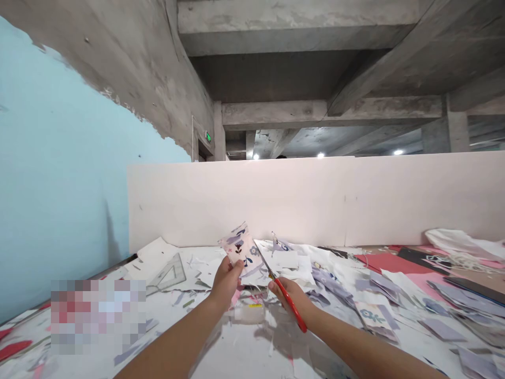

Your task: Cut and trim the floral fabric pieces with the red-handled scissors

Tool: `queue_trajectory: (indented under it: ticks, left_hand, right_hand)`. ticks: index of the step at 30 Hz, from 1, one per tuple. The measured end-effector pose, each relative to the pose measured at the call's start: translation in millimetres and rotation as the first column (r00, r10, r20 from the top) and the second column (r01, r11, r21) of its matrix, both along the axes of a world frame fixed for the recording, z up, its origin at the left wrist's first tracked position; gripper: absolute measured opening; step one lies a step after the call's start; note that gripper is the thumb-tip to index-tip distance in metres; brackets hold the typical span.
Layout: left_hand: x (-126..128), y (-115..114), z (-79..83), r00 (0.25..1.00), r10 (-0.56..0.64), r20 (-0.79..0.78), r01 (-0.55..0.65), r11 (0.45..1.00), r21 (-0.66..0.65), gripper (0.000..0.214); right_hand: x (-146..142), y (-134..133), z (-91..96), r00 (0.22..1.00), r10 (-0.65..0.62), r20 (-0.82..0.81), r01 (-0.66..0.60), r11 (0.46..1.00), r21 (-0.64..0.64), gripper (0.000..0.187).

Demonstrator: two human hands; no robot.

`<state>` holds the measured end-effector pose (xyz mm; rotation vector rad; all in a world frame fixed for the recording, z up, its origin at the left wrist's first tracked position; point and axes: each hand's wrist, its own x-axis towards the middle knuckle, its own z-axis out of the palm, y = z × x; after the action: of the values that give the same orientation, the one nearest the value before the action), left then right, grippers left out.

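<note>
My left hand (228, 279) pinches a piece of flower-printed fabric (245, 252) by its lower edge and holds it up over the table. In my right hand (290, 295) is a pair of red-handled scissors (289, 302), its fingers wrapped round the handles. The blades point up and to the left, against the right edge of the fabric; whether they are parted I cannot tell. Beneath both hands lie white paper sheets and small scraps. A crumpled lilac printed cloth (333, 284) lies just right of the scissors.
A clear set square (168, 275) lies to the left. On the right are several lilac pieces (442, 329), a flower-printed square (373, 317), red sheet (389, 269) and white cord (460, 260). A pale partition (244, 197) closes off the table's back; a blue wall (59, 168) stands left.
</note>
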<state>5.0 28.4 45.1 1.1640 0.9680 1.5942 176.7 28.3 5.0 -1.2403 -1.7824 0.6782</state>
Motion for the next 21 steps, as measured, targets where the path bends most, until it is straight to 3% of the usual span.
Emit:
queue_trajectory:
  ticks: [8,21]
  left_hand:
    - [1.2,6.3,-4.8,0.998,-0.045,0.048,0.046,0.999,-0.022,0.04]
    - [0.0,5.0,-2.2,0.999,-0.017,0.049,0.019,0.998,-0.051,0.033]
  right_hand:
    - [-2.1,-4.7,0.7,0.999,0.026,-0.046,-0.026,1.0,-0.01,0.045]
    - [-3.2,-2.5,-4.2,0.994,0.018,-0.106,-0.023,0.999,-0.04,0.044]
